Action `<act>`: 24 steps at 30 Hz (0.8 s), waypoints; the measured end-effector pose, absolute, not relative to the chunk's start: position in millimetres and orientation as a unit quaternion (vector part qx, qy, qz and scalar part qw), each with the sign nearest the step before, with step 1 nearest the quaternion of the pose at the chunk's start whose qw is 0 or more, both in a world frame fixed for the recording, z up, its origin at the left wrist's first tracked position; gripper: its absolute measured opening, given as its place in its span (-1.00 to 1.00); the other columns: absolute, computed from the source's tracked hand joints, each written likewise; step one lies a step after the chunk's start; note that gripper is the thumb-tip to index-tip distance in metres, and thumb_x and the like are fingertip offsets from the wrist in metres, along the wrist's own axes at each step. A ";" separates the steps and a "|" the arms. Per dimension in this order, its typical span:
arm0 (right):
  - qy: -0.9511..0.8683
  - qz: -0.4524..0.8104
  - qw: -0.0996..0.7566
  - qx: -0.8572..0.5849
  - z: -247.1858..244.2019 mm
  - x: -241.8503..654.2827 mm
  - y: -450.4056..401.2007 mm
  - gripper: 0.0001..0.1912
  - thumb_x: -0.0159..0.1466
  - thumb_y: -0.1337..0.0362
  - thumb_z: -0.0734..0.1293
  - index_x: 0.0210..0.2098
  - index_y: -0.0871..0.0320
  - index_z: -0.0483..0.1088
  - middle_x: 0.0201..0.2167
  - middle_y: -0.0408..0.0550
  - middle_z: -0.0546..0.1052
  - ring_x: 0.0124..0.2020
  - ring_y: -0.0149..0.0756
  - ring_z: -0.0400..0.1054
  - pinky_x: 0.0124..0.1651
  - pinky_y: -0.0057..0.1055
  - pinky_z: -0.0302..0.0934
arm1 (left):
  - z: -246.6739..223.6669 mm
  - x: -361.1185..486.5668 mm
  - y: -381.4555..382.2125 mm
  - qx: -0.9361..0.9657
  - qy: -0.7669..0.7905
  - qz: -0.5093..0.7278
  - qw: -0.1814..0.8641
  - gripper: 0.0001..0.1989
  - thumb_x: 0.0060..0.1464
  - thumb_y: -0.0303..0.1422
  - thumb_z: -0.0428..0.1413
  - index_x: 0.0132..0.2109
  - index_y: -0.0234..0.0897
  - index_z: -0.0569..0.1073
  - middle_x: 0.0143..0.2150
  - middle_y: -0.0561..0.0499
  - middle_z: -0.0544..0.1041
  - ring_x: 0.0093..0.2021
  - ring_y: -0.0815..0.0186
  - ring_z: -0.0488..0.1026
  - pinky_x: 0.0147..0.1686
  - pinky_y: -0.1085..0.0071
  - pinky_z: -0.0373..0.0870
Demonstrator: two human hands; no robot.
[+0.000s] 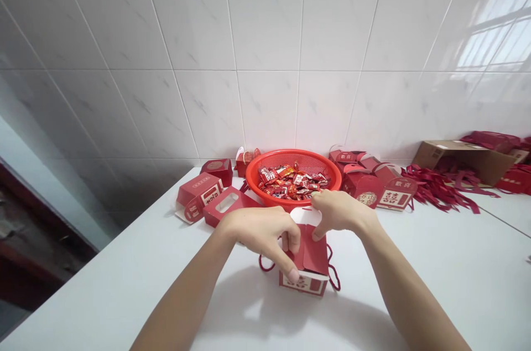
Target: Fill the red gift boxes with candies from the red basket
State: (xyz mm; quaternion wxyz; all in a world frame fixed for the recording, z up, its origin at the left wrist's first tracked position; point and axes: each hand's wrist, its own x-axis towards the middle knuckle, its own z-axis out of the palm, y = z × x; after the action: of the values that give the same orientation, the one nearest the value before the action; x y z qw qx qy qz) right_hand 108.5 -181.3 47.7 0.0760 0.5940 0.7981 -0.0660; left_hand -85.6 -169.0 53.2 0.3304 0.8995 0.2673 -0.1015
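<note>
Well to the left of the red basket [251,174], past the edge of the white table [124,284], is a dark opening [37,246]. On the table to the basket's left, a red carton [199,196] lies tipped, its pale printed panel showing. A dark red carton [217,172] sits behind it, and a carton with an oval cut-out [228,204] lies nearer the basket's front left. A small corded carton [244,163] stands just beside the basket's back left.

In front of the basket, slightly left of its middle, is the left hand [261,232]: its thumb rests on the near edge of the handled box [314,254] and its other fingers are curled over that box's left side. Whether they pinch the card, I cannot tell. The basket holds wrapped sweets [294,182]. The handled box stands directly before it, a white flap [305,216] raised toward the basket and a cord loop on either side. The right hand [340,211], at the basket's front right, has its thumb against the box's right side, spread from the fingers beside the flap; their grip is unclear.

Right of the basket come clustered red cartons [363,187], then red ribbons [443,190], and farthest, a brown cardboard box [468,160].
</note>
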 end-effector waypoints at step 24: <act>0.868 -0.050 -0.070 0.488 14.8 121.6 -217.6 -0.84 0.30 0.22 0.40 -0.16 0.12 0.43 -0.23 -0.07 0.52 -0.31 -0.23 0.42 -0.35 -0.39 0.18 | 47.4 -74.9 -167.8 0.851 0.457 -0.150 0.209 -0.58 -0.05 -0.12 0.22 -0.62 -0.21 0.21 -0.67 0.10 0.22 -0.61 0.31 0.22 -0.60 0.38 0.10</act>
State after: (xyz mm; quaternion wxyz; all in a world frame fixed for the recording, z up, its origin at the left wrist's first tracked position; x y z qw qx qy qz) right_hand 121.6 -217.6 14.8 -0.0699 0.4882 0.8685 -0.0502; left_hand -74.9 -167.8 47.4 0.2090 0.8513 0.4572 -0.1501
